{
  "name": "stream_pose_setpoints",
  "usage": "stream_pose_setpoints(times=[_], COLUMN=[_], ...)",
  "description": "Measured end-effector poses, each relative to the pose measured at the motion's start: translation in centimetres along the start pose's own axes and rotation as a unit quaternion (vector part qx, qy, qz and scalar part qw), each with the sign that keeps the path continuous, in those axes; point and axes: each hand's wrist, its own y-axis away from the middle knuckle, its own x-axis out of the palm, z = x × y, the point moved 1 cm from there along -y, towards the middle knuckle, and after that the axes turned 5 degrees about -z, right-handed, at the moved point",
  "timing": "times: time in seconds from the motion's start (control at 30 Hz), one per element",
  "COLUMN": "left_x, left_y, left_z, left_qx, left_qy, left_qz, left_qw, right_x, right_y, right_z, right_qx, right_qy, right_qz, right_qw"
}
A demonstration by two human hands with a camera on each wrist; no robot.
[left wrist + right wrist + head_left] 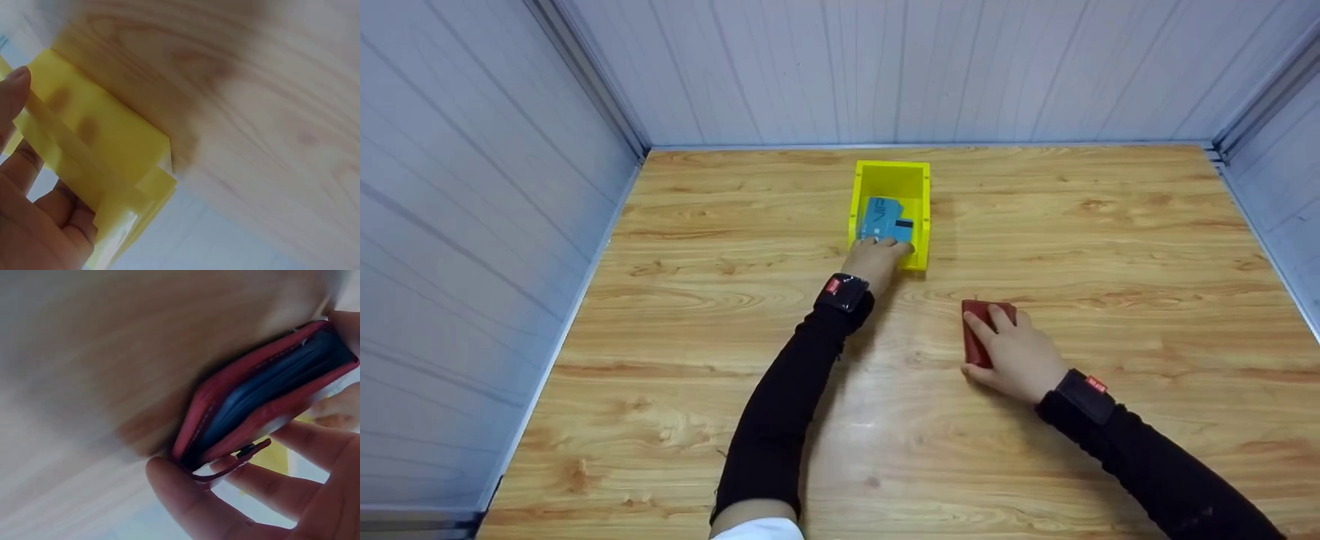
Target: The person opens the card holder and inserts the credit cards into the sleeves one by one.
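Note:
My left hand (874, 262) reaches over the near end of a yellow open box (927, 196) and grips its wall. In the left wrist view, fingers (25, 163) pass behind the rim and the thumb lies by the wall. Blue cards (885, 214), one with a dark stripe, lie in the box just beyond the fingertips. To the right, my right hand (1024, 360) holds a small red wallet (976, 341) at the tabletop, thumb at one end and fingers across it. In the right wrist view, the wallet shows a blue inside and a snap strap (230, 467).
Everything stands on a wood-grain tabletop (675, 337). Pale panel walls (825, 75) enclose the back and both sides. The box stands near the back wall, with the wallet nearer to me and to its right.

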Motion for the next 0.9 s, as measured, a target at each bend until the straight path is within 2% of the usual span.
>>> stream_pose_setpoints(times=[0.47,0.73,0.9], left_x=[0.6,1.3,1.3], left_y=[-1.0,-1.7,-1.9], left_z=[-4.2,-6.1,-7.0], left_qx=[0.058,0.073,0.085], left_qy=[-0.006,-0.008,-0.018], left_qz=[0.038,0.051,0.058], left_qw=[0.9976,0.996,0.9945], right_x=[0.7,0.8,1.0], right_y=[-0.1,-0.2,-0.4], right_z=[3.2,4.4,4.8], right_qx=[-0.011,-0.026,-0.035], right_qy=[-0.011,-0.007,-0.007], right_qz=[-0.019,-0.035,-0.047], right_qw=[0.9997,0.999,0.9983])
